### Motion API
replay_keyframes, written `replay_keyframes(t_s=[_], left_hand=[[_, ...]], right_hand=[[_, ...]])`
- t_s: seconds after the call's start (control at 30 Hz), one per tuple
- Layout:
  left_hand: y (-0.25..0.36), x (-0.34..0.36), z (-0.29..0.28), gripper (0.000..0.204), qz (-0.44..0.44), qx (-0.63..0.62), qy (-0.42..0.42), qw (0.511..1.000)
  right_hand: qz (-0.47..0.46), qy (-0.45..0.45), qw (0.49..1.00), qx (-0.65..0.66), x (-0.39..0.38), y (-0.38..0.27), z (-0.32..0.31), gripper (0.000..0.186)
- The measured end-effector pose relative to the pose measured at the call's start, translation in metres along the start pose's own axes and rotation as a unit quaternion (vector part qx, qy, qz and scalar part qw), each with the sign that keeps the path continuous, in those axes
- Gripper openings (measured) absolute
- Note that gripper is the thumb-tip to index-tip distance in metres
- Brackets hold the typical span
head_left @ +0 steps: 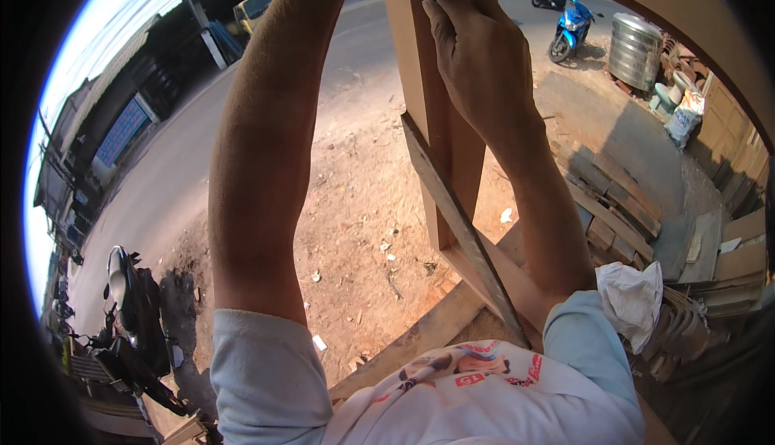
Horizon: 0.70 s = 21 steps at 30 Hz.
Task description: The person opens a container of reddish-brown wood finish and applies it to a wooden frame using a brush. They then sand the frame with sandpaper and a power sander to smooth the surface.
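Note:
An upright wooden post (452, 142) rises in front of me, joined near its foot to a lower wooden rail (504, 279). High up, my right hand (476, 57) is closed against the post, its thumb lying near the left edge. Shadow and the picture's top edge hide most of its fingers. A dark pointed shape shows by the thumb, too dim to name. My left forearm (262, 114) reaches up left of the post, and its hand is beyond the top edge. A thin grey-brown strip of wood (464, 227) leans diagonally across the post's lower part.
A curved-looking wooden beam (670, 5) crosses the upper right. Stacked planks (617, 203) and a white sack (631, 304) lie at right. Beyond stand a blue motorbike (571, 29) and a metal tank (636, 51). Another motorbike (121, 324) is at left, beside the road.

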<state>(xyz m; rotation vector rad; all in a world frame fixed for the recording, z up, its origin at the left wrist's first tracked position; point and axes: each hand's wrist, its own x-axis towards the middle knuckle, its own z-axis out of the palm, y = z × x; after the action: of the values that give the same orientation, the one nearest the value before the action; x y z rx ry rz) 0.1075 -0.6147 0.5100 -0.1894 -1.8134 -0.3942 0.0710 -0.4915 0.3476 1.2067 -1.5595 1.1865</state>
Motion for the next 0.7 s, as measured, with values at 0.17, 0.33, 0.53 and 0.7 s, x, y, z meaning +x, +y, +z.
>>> replay_keyframes(t_s=[0.17,0.33,0.53,0.7], left_hand=[[0.002,0.004,-0.005,0.049,0.003,0.011,-0.027,1.000],[0.000,0.001,-0.006,0.047,0.008,0.009,-0.018,1.000],[-0.004,-0.001,0.001,0.047,-0.001,-0.036,-0.008,0.999],[-0.005,0.002,-0.003,0.047,0.021,-0.018,-0.018,0.999]], right_hand=[[-0.001,0.011,1.000,-0.011,-0.009,-0.009,0.002,0.031],[0.006,0.005,1.000,-0.004,-0.011,-0.011,0.002,0.033],[0.012,0.010,1.000,0.007,-0.016,-0.007,0.007,0.033],[0.006,0.031,0.999,0.040,-0.009,-0.003,0.009,0.031]])
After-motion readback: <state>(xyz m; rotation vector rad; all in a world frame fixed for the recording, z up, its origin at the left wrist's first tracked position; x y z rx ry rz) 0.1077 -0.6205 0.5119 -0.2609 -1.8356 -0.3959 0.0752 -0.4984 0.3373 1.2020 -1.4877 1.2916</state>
